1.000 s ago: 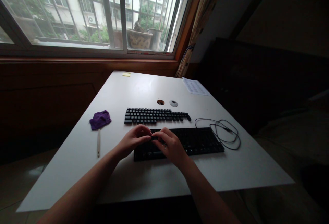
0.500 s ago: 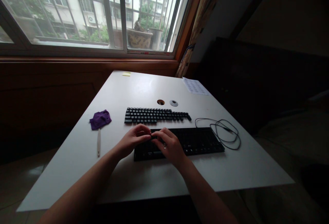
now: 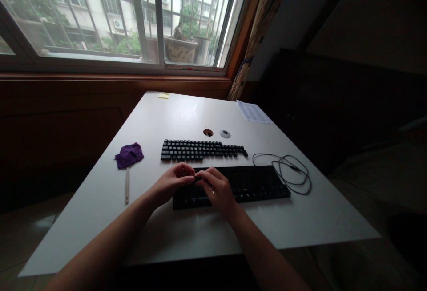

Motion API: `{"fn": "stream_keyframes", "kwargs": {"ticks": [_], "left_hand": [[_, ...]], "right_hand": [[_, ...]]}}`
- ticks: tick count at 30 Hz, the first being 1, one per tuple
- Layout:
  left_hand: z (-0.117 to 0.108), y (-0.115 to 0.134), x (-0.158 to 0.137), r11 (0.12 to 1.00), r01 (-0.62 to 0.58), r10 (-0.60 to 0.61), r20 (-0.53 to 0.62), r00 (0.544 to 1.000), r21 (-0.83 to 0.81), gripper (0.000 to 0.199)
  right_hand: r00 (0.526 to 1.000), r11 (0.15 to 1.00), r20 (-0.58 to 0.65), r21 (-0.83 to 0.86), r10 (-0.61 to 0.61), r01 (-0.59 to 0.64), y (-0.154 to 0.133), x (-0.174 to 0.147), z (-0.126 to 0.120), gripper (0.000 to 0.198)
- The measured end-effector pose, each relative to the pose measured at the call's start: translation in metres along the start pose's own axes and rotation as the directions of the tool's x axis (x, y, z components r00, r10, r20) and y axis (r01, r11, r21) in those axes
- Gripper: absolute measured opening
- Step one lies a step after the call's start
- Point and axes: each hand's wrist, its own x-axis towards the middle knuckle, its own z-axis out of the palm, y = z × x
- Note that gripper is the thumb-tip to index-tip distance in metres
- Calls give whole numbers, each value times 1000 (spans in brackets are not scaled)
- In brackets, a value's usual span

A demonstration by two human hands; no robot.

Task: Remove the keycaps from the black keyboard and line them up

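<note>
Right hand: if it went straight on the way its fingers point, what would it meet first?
The right hand would most likely meet the fingertips of the left hand first, over the black keyboard. Depth is unclear; the fingertips may already touch.

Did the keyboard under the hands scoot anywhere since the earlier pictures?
No, it didn't go any way I can see: the keyboard sits in the same place compared with the table hole.
</note>
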Motion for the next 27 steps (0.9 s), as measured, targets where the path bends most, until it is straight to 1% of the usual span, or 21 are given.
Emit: {"fn": "stream_keyframes", "kwargs": {"ticks": [5,14,22,27], "left_hand": [[-1,-3,1,999,18,-18,12,1000,-27,30],[0,-2,0,999,19,-19,11,1000,-32,29],[1,-1,-1,997,31,-30,23,999,-69,30],[1,-2,-1,998,23,-23,10,1000,-59,31]], "right_hand": [[1000,1000,-31,30,-3,4,1,-3,4,21],[994,992,-75,104,81,-73,-1,-4,9,19],[993,992,-84,102,80,-71,-4,-4,9,18],[994,993,-80,96,75,-67,-3,-5,8,18]]}}
